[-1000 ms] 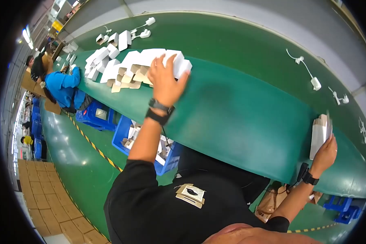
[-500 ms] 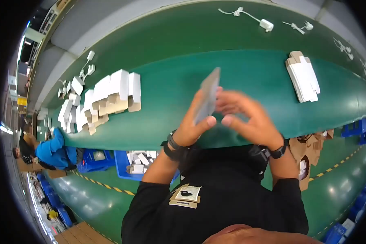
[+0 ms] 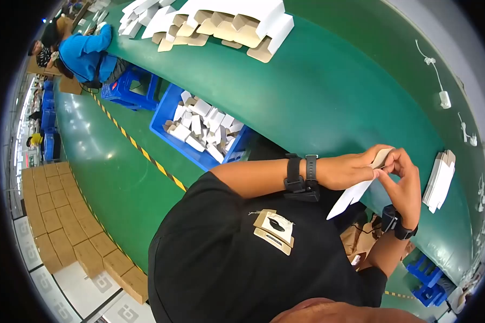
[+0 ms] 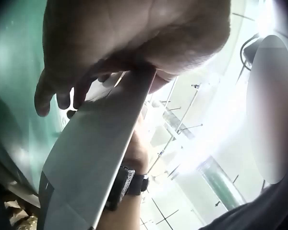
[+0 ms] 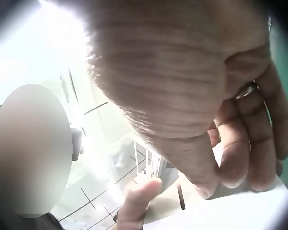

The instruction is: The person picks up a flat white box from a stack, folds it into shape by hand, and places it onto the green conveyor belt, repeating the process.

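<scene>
A white carton with a brown inside (image 3: 355, 195) is held between both hands over the bench's near edge. The left hand (image 3: 346, 171) grips it around its middle, thumb on the near face. At its upper end the right hand (image 3: 407, 185) pinches the flap between thumb and fingers. In the left wrist view the carton (image 4: 93, 148) runs down from under the left hand (image 4: 134, 33). The right wrist view has the right hand's fingertips (image 5: 206, 189) against the white card (image 5: 230, 211).
Flat white cartons (image 3: 440, 180) lie stacked on the bench (image 3: 328, 91) at the right. Formed cartons (image 3: 237, 21) stand at the far left. A blue bin (image 3: 159, 121) of small white boxes is below the bench. White adapters (image 3: 444, 99) lie along the back; a person in blue (image 3: 81, 56) sits far left.
The carton has been brought from above the bench to its near edge, and its end now shows a brown inside. The right hand, earlier apart from it, now pinches its flap.
</scene>
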A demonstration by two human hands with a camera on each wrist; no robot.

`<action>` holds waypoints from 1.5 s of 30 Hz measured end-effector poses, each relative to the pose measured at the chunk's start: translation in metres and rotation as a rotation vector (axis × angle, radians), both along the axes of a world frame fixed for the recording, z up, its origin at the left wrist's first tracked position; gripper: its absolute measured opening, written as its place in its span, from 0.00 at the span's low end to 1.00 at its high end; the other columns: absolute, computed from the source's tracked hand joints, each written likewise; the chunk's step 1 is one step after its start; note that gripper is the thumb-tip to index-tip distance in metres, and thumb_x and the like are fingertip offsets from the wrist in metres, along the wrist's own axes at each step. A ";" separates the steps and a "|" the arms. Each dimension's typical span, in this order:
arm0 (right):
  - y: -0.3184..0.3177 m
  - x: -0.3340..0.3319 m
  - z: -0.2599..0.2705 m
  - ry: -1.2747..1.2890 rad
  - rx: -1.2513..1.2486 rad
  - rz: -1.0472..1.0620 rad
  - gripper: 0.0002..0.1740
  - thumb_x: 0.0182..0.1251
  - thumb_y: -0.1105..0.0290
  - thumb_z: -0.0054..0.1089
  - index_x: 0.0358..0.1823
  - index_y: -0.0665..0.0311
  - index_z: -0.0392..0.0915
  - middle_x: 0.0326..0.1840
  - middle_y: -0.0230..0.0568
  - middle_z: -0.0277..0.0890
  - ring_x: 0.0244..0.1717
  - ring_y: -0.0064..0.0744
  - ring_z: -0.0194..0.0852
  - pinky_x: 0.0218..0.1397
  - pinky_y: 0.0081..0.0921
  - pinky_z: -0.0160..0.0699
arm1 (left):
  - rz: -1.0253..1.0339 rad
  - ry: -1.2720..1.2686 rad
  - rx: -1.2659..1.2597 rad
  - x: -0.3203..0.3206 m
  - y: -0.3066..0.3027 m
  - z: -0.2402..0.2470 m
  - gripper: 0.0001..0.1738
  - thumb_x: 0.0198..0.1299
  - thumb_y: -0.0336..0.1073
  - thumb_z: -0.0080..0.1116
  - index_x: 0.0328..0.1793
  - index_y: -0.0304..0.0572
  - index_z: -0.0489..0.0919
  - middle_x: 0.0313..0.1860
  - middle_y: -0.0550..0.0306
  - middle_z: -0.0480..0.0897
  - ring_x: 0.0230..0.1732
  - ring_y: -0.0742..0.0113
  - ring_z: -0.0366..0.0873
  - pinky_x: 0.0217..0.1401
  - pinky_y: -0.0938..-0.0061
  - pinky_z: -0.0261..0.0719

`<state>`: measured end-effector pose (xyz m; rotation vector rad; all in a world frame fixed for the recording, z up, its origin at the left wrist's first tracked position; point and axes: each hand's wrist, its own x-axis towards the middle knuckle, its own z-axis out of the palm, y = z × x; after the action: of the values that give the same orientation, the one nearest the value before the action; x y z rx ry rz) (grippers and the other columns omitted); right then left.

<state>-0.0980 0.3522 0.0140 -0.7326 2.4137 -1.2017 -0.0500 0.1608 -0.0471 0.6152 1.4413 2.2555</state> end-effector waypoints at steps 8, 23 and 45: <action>0.031 -0.011 0.011 -0.225 -0.434 -0.243 0.10 0.69 0.80 0.61 0.40 0.61 0.67 0.32 0.29 0.74 0.32 0.18 0.74 0.39 0.16 0.73 | -0.252 -0.085 0.190 -0.008 -0.013 0.006 0.53 0.64 0.45 0.67 0.84 0.41 0.43 0.77 0.43 0.62 0.78 0.57 0.60 0.80 0.61 0.57; 0.062 -0.026 0.029 -0.247 -0.002 0.207 0.22 0.57 0.76 0.72 0.48 0.64 0.68 0.32 0.32 0.78 0.21 0.18 0.71 0.35 0.20 0.77 | -0.068 0.118 -0.190 0.005 -0.018 0.023 0.58 0.52 0.38 0.76 0.82 0.49 0.48 0.69 0.43 0.70 0.67 0.57 0.72 0.72 0.60 0.69; 0.001 0.038 -0.023 0.090 -0.717 -0.192 0.16 0.70 0.64 0.65 0.52 0.69 0.80 0.59 0.49 0.78 0.58 0.34 0.78 0.62 0.26 0.73 | 0.159 -0.007 0.007 0.014 -0.005 0.020 0.34 0.72 0.43 0.52 0.80 0.48 0.54 0.69 0.46 0.70 0.65 0.64 0.72 0.64 0.68 0.74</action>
<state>-0.0597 0.3528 -0.0088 -0.7560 2.1313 -2.2001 -0.0365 0.1555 -0.0275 0.5105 1.5282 2.3818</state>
